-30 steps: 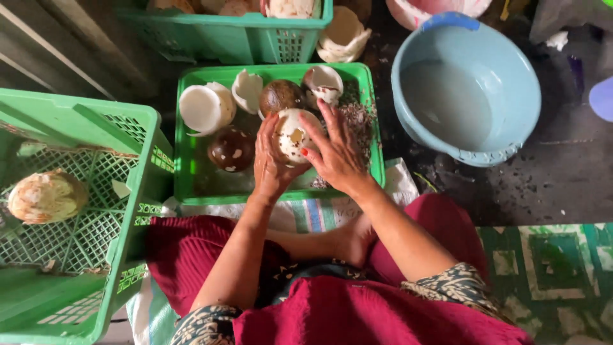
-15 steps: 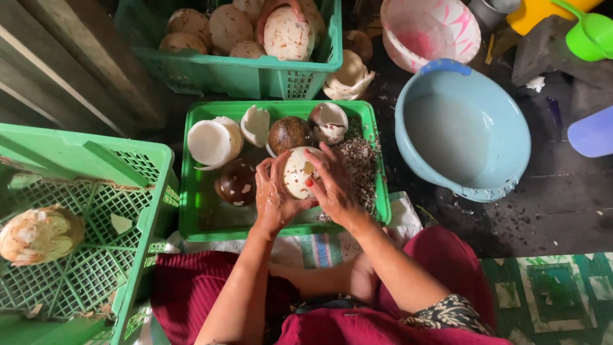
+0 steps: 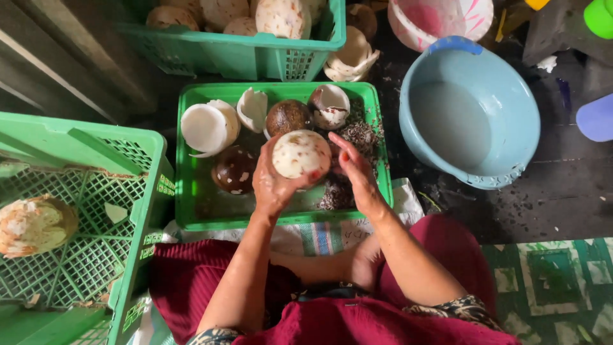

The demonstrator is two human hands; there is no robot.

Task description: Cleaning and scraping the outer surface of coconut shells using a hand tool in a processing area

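Coconut (image 3: 300, 154) — peeled, pale, flecked brown — cupped in left hand (image 3: 273, 185), fingers curled under and around, thumb hooked over the near side at six o'clock. Raised over the middle of the low green tray (image 3: 191, 217), probably so scraps drop into it. Right hand (image 3: 355, 174) at three o'clock of the coconut, fingers pressed together and laid flat against its side, seemingly steadying or rubbing; nothing pinched. In the tray: white halves (image 3: 207, 126) at ten o'clock, a shell shard (image 3: 253, 107), a brown coconut (image 3: 287, 116) at twelve, a broken piece (image 3: 329, 105) at one, another dark coconut (image 3: 234, 170) at nine, dark peelings (image 3: 361, 137) heaped at the right edge. Beyond the tray, a basket (image 3: 255, 61) of peeled coconuts, apparently sorted. At two o'clock a blue basin (image 3: 511, 108) with cloudy water, within reach. At far nine o'clock a mesh crate (image 3: 137, 191) holding one rough coconut (image 3: 35, 223) — kept apart. Red skirt (image 3: 191, 281) across the lap.
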